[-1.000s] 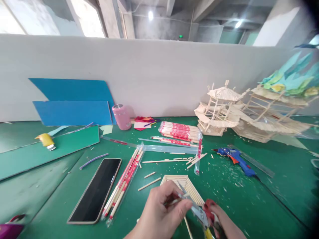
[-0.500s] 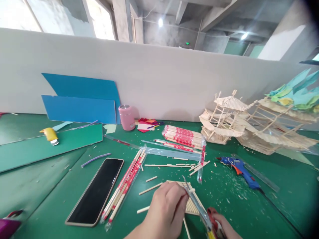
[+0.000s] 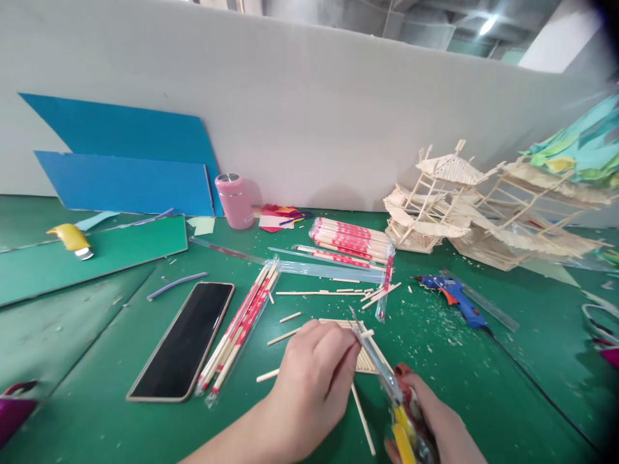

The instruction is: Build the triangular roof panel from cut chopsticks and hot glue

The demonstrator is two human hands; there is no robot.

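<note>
My left hand (image 3: 312,380) is closed in a pinch on a thin wooden stick (image 3: 363,334) near the bottom middle. It rests over a flat triangular panel of glued sticks (image 3: 368,361) on the green table (image 3: 483,399). My right hand (image 3: 435,425) grips scissors (image 3: 387,386) with red and yellow handles. Their blades point up and left, and the tips meet the stick at my left fingertips. A long loose stick (image 3: 362,419) lies just below the panel.
A phone (image 3: 184,338) and wrapped chopsticks (image 3: 239,332) lie to the left. More chopstick packs (image 3: 351,241), a blue glue gun (image 3: 452,296), a ruler (image 3: 488,303), a pink cup (image 3: 233,201) and stick-built model houses (image 3: 459,206) stand farther back. Blue boards (image 3: 126,167) lean on the white wall.
The view has tilted down, so the wall and ceiling show less. Both hands have risen a little in the picture, still holding the stick and the scissors together over the panel.
</note>
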